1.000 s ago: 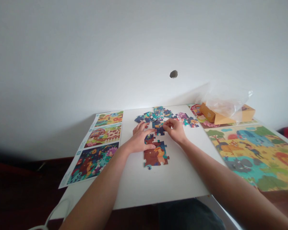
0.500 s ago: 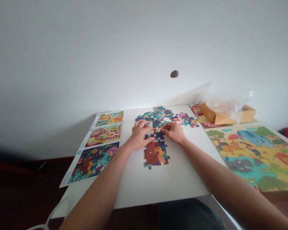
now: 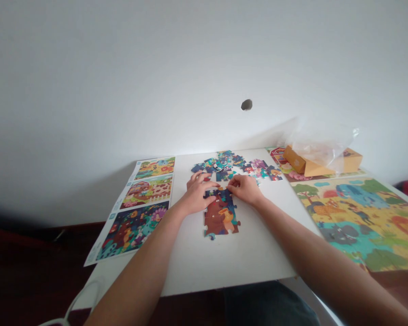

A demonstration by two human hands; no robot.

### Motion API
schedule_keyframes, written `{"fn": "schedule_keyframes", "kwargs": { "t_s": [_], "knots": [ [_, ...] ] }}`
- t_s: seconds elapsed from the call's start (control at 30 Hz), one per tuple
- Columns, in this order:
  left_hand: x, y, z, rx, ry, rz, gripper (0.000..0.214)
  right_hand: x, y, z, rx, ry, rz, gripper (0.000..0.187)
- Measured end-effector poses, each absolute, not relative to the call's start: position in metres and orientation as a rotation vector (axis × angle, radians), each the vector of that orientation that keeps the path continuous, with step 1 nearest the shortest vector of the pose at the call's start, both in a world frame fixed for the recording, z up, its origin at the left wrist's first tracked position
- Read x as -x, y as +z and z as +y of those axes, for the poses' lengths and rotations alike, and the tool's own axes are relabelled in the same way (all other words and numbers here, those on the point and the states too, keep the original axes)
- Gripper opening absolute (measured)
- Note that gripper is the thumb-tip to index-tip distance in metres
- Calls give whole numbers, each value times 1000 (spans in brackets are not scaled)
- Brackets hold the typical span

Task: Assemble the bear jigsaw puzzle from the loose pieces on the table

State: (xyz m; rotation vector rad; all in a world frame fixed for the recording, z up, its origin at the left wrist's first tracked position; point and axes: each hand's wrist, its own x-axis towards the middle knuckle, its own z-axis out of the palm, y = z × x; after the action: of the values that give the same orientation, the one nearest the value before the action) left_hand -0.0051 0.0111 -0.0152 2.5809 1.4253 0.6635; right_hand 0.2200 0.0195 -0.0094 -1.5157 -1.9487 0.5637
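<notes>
A partly joined jigsaw puzzle lies flat on the white table, showing a brown bear and a smaller orange animal. My left hand rests at its upper left with fingers spread; the thumb touches the puzzle's left edge, and a red and dark piece shows beneath the fingers. At the upper right corner, my right hand pinches a dark blue puzzle piece that sits against the bear section. The fingertips partly cover it. Behind both hands lies a heap of loose puzzle pieces.
More pieces lie right of the heap. A reference sheet with three pictures is on the left. To the right are a finished safari puzzle and a yellow box with a clear plastic bag. A white wall stands behind.
The dark blue pieces have come down toward me and now meet the top of the bear section, closing the gap. My right hand has shifted very slightly; my left stays nearly in place.
</notes>
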Motion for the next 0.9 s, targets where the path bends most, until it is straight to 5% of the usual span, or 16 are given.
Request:
{"fn": "schedule_keyframes", "kwargs": {
  "t_s": [0.9],
  "knots": [
    [-2,-2,4,-2540,573,1389,22,-220,-6,19,1654,416,-2121,14]
  ]
}}
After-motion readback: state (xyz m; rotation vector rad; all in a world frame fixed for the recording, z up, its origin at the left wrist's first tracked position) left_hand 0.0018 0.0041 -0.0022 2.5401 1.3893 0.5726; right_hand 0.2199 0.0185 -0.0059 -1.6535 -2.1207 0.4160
